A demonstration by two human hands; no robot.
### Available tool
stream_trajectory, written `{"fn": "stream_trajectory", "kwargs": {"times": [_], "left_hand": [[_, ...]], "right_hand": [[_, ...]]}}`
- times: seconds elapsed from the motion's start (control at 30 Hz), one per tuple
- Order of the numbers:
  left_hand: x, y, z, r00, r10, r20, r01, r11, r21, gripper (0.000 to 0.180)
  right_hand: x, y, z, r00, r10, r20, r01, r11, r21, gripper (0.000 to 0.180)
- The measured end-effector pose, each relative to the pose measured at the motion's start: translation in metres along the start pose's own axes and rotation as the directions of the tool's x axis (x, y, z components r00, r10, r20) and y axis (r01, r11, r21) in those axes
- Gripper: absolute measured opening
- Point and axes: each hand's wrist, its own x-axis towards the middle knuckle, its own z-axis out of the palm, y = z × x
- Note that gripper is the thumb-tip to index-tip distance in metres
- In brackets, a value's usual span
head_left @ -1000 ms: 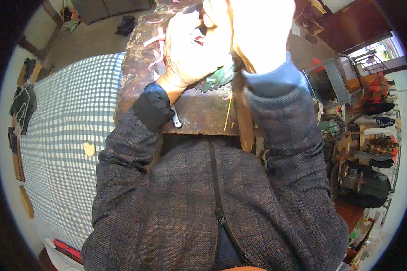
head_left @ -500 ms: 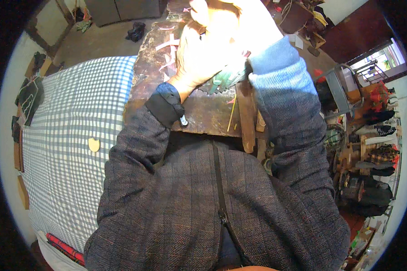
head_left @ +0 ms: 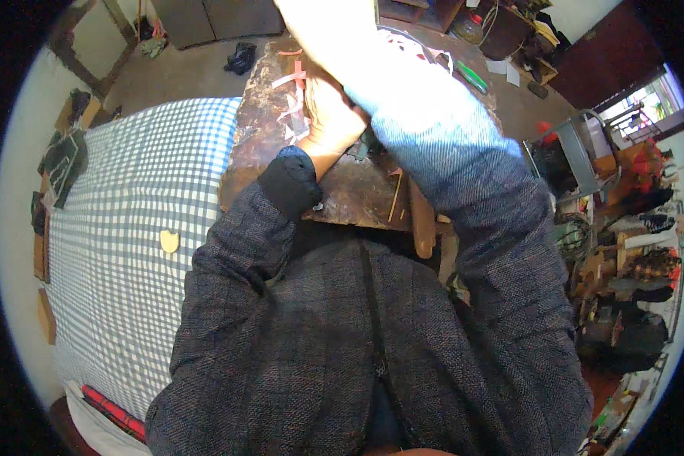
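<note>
Stained brown surface [head_left: 357, 194] sat at twelve o'clock, strewn with pink paper strips [head_left: 295, 80]. My left hand [head_left: 333, 114] rested there, grip unclear; my right hand [head_left: 319, 26] overexposed, grip unreadable.

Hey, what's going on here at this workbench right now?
A person in a dark checked jacket leans over a stained wooden worktable. The left hand is on the tabletop beside pale paper scraps; what it holds is hidden. The right forearm crosses above it, its hand washed out by glare. A blue checked cloth lies to the left.
</note>
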Motion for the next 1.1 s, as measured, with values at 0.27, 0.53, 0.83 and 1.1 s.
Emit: {"fn": "stream_trajectory", "kwargs": {"times": [0.27, 0.53, 0.83, 1.1], "left_hand": [[0.026, 0.037, -0.003, 0.955, -0.262, -0.14, 0.236, 0.955, -0.18, 0.076], [0.036, 0.047, -0.002, 0.903, -0.406, -0.144, 0.36, 0.895, -0.264, 0.06], [0.028, 0.029, 0.0, 0.956, -0.224, -0.191, 0.223, 0.975, -0.028, 0.059], [0.028, 0.029, -0.001, 0.954, -0.243, -0.173, 0.241, 0.97, -0.032, 0.064]], "right_hand": [[0.067, 0.04, -0.058, 0.645, -0.031, 0.764, -0.405, 0.833, 0.376, 0.017], [0.072, 0.069, -0.044, 0.934, 0.163, 0.32, -0.288, 0.871, 0.397, 0.029], [0.066, 0.062, -0.057, 0.941, 0.176, 0.288, -0.27, 0.905, 0.329, 0.035], [0.069, 0.059, -0.058, 0.98, 0.031, 0.195, 0.014, 0.974, -0.227, 0.065]]}}
